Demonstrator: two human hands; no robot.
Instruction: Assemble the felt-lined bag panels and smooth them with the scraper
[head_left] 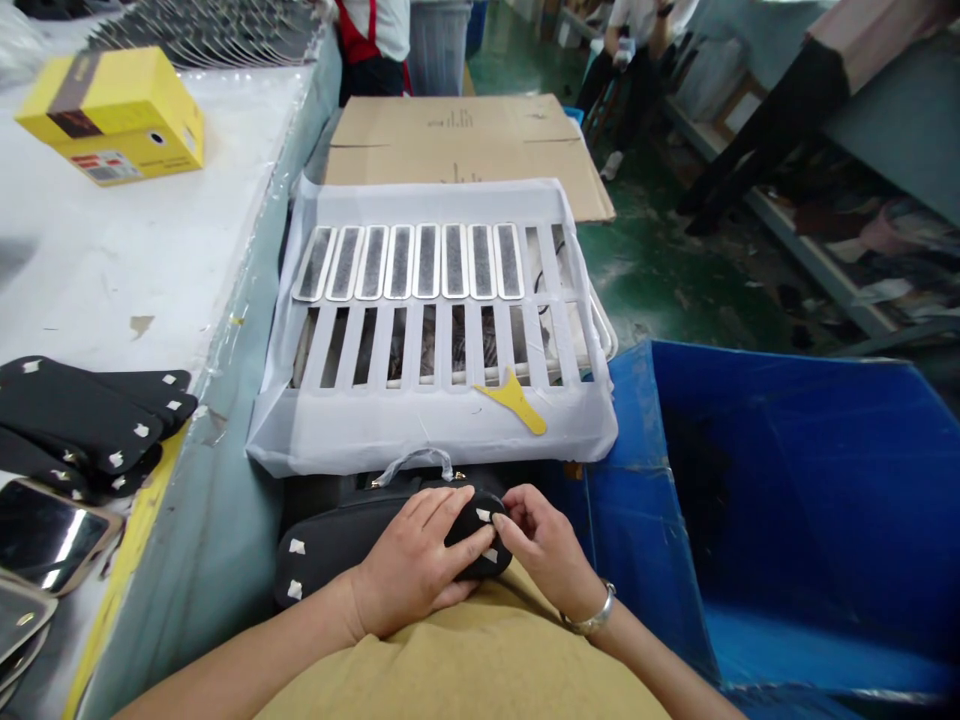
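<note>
A black oblong case with rounded ends lies across my lap, bits of white tape stuck near both ends. A clear-wrapped carrying handle rises at its far side. My left hand grips the right part of the case, fingers spread over its top and the thumb at the near edge. At the right end, my right hand is closed in a pinch beside a small white tape piece; what lies between thumb and fingers is hidden. A bracelet circles the right wrist.
Ahead stands a white-wrapped slotted rack with a row of grey-faced plates and a yellow Y-shaped tool. Blue bin at right. The left table bears black panels and a yellow box. People are beyond.
</note>
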